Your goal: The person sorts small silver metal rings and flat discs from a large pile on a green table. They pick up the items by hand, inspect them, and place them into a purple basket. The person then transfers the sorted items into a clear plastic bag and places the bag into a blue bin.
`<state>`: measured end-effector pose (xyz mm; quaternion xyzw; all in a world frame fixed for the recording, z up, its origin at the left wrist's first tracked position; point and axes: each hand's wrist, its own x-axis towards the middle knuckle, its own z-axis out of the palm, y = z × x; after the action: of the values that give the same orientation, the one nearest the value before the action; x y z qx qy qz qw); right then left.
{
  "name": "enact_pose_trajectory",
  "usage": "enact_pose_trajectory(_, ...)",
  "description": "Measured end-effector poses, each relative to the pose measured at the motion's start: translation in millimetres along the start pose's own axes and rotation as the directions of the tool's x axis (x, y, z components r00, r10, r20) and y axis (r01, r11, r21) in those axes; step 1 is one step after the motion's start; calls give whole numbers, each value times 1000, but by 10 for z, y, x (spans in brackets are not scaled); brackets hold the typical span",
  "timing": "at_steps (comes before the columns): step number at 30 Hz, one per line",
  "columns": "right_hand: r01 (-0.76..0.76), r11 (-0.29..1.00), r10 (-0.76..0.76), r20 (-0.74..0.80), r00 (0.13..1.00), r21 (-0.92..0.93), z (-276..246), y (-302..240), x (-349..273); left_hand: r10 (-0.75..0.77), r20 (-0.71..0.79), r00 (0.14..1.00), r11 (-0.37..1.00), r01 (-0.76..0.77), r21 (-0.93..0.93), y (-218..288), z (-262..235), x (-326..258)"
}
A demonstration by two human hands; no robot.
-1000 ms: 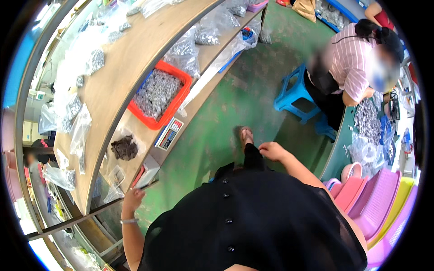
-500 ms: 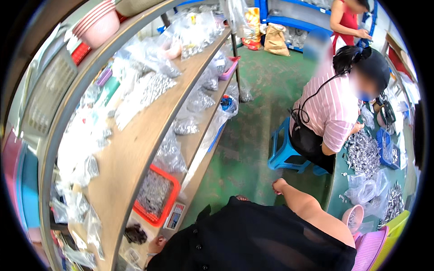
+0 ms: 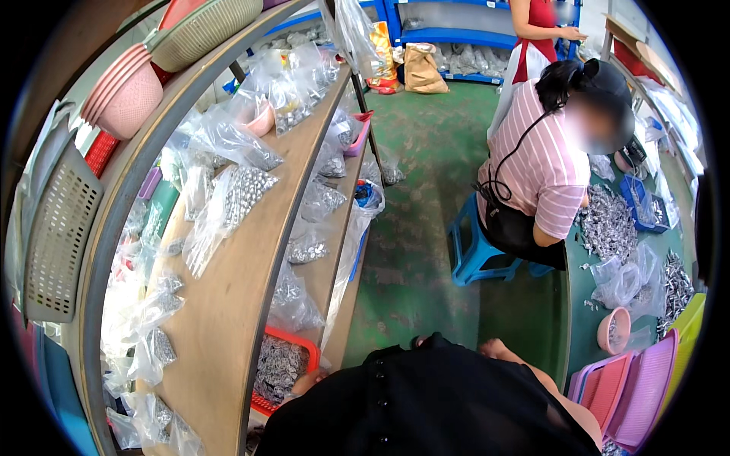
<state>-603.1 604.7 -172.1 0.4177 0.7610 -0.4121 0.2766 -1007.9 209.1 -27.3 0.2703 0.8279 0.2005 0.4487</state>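
On the lower shelf at my left sits a red plastic basket (image 3: 310,348) full of small silvery metal parts (image 3: 280,366). My left hand (image 3: 308,381) is at its near right edge, fingers curled against the rim; my black shirt (image 3: 411,403) hides part of the hand. My right hand (image 3: 496,349) hangs in front of me over the floor, beside the green worktable. It shows only in part past the shirt, and its fingers are too unclear to read. I see nothing in it.
A wooden shelf (image 3: 217,304) holds clear bags of metal parts (image 3: 247,186). Pink baskets (image 3: 125,95) stand stacked above it. A co-worker in a striped shirt (image 3: 536,167) sits on a blue stool (image 3: 475,251) at the green worktable (image 3: 585,342). Coloured baskets (image 3: 642,387) stand at my right.
My left hand has moved from below the red basket up to its edge. My right arm has drawn back, partly behind the shirt. The scale beside the basket is now hidden. The view has shifted.
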Motion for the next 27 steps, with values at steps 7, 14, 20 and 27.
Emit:
enact_pose_trajectory(7, -224, 975, 224, -14, 975, 0, 156, 621, -55, 74, 138, 988, 993, -86, 86, 636, -306, 879)
enact_pose_trajectory(14, -299, 934, 309, -23, 951, 196, -681, 598, 735, 48, 168, 985, 989, -70, 130, 1392, -540, 1820)
enact_pose_trajectory(20, -219, 880, 307, -154, 939, 423, -2195, 318, 1396, 52, 177, 983, 977, -87, 196, 2355, -977, 2634)
enact_pose_trajectory(27, -141, 834, 292, -209, 933, 534, -3227, 236, 2192, 37, 224, 974, 979, -80, 185, 2818, -1170, 3412)
